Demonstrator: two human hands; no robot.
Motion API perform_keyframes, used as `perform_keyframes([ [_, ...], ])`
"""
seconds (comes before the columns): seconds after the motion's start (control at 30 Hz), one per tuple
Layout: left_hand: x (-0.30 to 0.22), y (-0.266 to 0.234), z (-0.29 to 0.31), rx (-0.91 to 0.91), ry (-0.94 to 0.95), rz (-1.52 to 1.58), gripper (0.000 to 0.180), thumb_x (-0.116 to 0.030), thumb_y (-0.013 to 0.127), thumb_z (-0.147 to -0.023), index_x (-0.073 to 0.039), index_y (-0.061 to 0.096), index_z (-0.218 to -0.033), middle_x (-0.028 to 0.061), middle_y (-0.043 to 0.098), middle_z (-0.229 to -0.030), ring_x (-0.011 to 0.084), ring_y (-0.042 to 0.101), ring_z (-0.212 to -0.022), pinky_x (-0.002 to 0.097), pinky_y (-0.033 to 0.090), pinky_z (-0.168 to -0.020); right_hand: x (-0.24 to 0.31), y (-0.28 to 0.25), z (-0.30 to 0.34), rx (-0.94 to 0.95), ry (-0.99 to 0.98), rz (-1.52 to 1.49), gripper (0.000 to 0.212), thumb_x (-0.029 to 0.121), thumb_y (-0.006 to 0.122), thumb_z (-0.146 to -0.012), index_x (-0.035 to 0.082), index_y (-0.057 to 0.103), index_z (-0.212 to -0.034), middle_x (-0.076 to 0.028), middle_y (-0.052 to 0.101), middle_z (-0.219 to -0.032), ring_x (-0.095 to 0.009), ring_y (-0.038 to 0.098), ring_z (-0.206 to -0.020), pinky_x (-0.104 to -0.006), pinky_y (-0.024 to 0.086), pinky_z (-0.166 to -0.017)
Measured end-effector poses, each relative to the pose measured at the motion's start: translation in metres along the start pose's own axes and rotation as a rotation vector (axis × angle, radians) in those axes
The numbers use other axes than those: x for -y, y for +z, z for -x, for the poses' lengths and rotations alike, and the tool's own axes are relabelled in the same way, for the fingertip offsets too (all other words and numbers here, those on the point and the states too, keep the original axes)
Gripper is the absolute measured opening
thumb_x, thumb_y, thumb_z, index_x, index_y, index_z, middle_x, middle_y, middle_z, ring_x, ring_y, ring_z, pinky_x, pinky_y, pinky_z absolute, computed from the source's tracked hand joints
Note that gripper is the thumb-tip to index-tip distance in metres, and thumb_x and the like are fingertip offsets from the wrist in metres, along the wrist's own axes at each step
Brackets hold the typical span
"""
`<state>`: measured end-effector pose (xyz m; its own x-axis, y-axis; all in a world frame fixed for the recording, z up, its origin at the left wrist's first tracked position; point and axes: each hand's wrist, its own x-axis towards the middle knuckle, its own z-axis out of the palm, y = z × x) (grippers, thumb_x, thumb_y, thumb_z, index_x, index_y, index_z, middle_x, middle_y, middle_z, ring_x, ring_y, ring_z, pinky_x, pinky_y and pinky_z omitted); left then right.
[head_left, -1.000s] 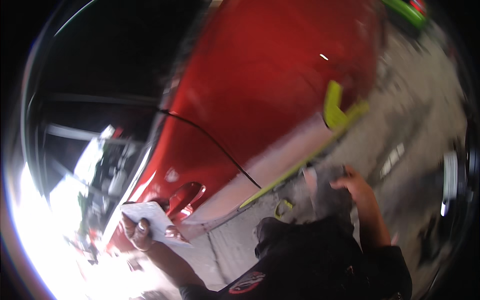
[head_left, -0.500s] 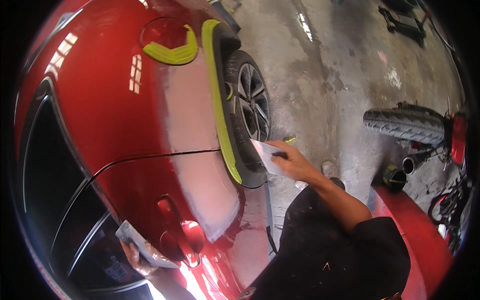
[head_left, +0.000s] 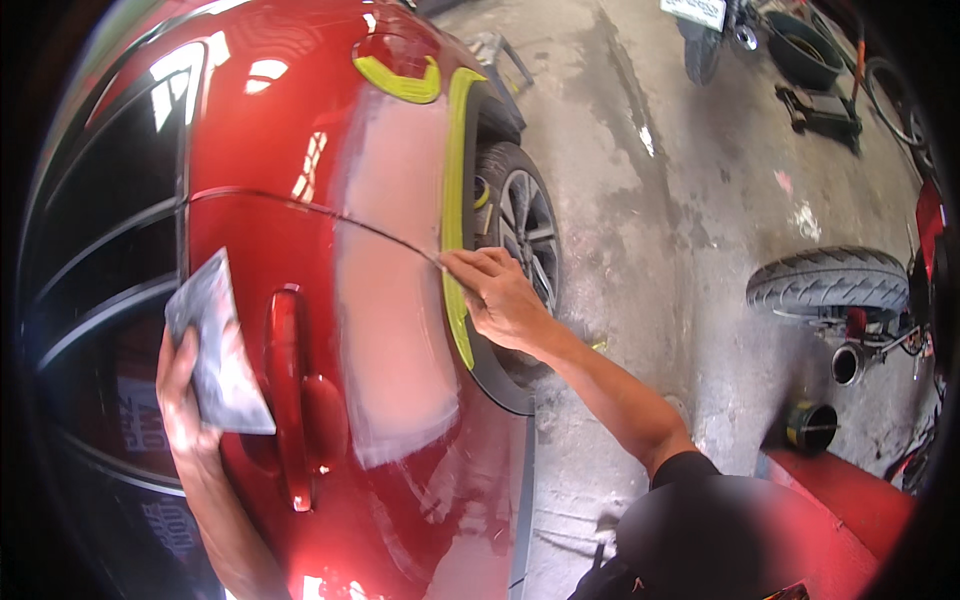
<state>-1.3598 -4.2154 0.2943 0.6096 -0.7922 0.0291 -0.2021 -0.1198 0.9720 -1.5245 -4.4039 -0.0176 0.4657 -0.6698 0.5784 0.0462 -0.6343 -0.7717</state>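
My left hand (head_left: pixel 184 405) grips a flat, smeared grey-white putty board (head_left: pixel 222 355) from its left side, above the car's side window and beside the red door handle (head_left: pixel 288 390). My right hand (head_left: pixel 508 300) is closed at the taped wheel arch, its fingertips by the panel seam. The putty spreader in it is turned nearly edge-on and mostly hidden by the fingers. Left of that hand, a pale pinkish filler patch (head_left: pixel 395 330) runs across the seam on the red car (head_left: pixel 255 150). Yellow-green masking tape (head_left: pixel 458 170) edges the arch.
The car's wheel (head_left: pixel 528 225) sits under the arch. More tape (head_left: pixel 400 80) borders the fuel flap. To the right are a motorcycle tyre (head_left: pixel 830 280), an exhaust pipe (head_left: pixel 847 364), a dark can (head_left: pixel 811 426) and a red ledge (head_left: pixel 850 500). A floor jack (head_left: pixel 820 112) stands farther off.
My right hand has moved left from beside the wheel to the panel's edge, and the spreader has turned edge-on. The left hand has raised the board farther into view. The whole view has shifted.
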Motion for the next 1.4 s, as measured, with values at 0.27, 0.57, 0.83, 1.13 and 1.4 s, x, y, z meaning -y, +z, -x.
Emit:
perform_keyframes([
  [0.27,0.009,-0.002,-0.008,0.068,0.098,0.063,0.044,-0.011,0.062,-0.093,0.0,0.049,-0.134,0.0116,0.065,-0.115,0.0185,0.068,-0.098,0.0322,0.057,-0.086,0.019,0.019,0.0,-0.071,0.039,-0.008,0.045,0.008,0.059,-0.088,0.009,0.056,-0.133,-0.009,0.06,-0.13,-0.034,0.054,-0.111,-0.044,0.043,-0.094],
  [0.57,0.009,-0.002,-0.005,0.076,0.077,0.002,0.047,-0.012,0.066,-0.091,0.0,0.05,-0.133,0.0105,0.065,-0.115,0.0174,0.067,-0.098,0.0308,0.056,-0.086,0.018,0.034,-0.004,-0.019,0.065,-0.008,0.052,0.005,0.058,-0.085,0.011,0.054,-0.136,-0.009,0.058,-0.133,-0.035,0.052,-0.115,-0.0449,0.042,-0.097],
  [0.83,0.011,0.0,-0.007,0.071,0.069,0.001,0.047,-0.012,0.068,-0.09,0.0,0.051,-0.132,0.0096,0.064,-0.114,0.0166,0.067,-0.097,0.0302,0.056,-0.086,0.017,0.041,0.008,-0.04,0.032,-0.057,0.066,-0.005,0.062,-0.072,0.012,0.056,-0.135,-0.006,0.059,-0.133,-0.03,0.053,-0.118,-0.0428,0.04,-0.098],
  [1.13,0.012,0.002,-0.009,0.091,0.07,0.004,0.046,-0.01,0.068,-0.09,0.001,0.053,-0.132,0.009,0.065,-0.114,0.0151,0.067,-0.097,0.0279,0.055,-0.085,0.026,0.043,0.035,-0.012,-0.028,-0.082,0.071,-0.01,0.062,-0.068,0.011,0.056,-0.135,-0.005,0.059,-0.133,-0.029,0.054,-0.119,-0.0415,0.039,-0.099],
  [1.4,0.013,0.002,-0.007,0.07,0.077,-0.015,0.047,-0.011,0.069,-0.089,0.0,0.053,-0.132,0.0093,0.065,-0.114,0.016,0.067,-0.097,0.028,0.055,-0.085,0.04,0.042,0.069,0.026,-0.105,-0.073,0.076,-0.01,0.066,-0.061,0.011,0.057,-0.133,-0.005,0.059,-0.133,-0.03,0.053,-0.12,-0.0417,0.039,-0.099],
])
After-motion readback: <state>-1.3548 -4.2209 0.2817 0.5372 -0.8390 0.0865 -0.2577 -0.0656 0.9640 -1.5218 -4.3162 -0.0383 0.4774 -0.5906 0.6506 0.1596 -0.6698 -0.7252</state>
